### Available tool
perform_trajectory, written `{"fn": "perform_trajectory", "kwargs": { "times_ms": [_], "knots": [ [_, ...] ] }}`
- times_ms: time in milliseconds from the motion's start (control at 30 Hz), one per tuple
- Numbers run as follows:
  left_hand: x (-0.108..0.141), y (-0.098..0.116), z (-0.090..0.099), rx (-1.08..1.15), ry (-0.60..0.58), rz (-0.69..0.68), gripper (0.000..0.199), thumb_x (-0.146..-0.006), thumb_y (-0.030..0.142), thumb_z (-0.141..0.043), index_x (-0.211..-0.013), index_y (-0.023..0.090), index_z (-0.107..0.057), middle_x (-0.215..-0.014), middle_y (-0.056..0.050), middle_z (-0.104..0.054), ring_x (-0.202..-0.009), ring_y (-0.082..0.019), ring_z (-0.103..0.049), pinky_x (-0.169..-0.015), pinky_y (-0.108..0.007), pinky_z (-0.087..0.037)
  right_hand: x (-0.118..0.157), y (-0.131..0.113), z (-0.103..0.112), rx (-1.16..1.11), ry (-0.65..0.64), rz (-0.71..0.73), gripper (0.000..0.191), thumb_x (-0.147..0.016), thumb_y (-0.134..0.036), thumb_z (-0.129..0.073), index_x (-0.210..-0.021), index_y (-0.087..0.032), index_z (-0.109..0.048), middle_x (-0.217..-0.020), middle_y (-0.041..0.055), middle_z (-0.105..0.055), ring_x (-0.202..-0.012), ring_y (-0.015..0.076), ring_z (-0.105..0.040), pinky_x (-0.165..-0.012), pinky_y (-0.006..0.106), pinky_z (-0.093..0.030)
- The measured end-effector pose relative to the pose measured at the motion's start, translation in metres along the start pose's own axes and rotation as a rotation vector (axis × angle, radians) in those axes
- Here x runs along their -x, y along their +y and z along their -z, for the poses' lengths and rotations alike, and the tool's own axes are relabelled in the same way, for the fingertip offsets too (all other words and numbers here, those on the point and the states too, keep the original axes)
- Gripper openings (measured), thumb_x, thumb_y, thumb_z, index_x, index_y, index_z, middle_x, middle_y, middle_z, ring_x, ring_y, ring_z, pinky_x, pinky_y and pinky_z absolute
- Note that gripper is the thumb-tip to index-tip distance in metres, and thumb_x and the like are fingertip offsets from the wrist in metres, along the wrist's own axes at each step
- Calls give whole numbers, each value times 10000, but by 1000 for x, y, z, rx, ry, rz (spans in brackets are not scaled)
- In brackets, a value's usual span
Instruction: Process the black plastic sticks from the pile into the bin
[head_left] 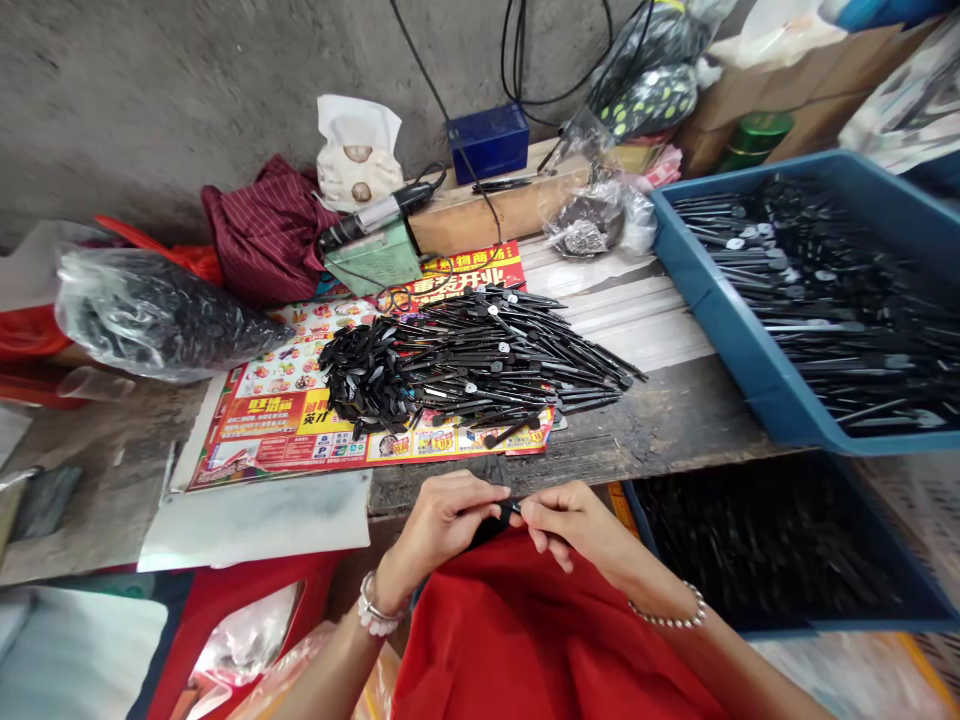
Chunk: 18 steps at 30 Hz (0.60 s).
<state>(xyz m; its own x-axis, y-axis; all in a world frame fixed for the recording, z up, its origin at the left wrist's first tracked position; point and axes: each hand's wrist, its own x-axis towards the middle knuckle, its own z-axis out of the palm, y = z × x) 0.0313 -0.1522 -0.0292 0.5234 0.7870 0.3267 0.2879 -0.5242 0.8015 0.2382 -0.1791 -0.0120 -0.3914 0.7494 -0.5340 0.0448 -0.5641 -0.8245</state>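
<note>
Black small part [510, 507] observed just off the near edge of the table [675, 410], pinched between closed fingertips of the left hand [450, 512] and right hand [574, 522], each grip tight. Black rods [517, 350] heaped at twelve o'clock; blue tray [709, 315] at two o'clock.

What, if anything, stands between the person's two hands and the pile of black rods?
Nothing visible does. The left hand and right hand hold a small black part; between them and the rods lie only bare table and flat flyer.
</note>
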Motion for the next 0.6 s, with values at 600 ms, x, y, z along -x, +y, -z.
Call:
{"fn": "perform_trajectory", "kwargs": {
  "times_ms": [600],
  "knots": [
    [-7,-14,3,-34,38,-143,261,-865,109,-648,-1110,187,-695,-820,-53,-759,-731,-168,-669,-694,-295,-549,-4,-4,-5,-23,82,18,389,-797,-502,-585,-688,-137,-659,-539,-10,-581,-359,59,-411,-366,195,-323]
  ]
}}
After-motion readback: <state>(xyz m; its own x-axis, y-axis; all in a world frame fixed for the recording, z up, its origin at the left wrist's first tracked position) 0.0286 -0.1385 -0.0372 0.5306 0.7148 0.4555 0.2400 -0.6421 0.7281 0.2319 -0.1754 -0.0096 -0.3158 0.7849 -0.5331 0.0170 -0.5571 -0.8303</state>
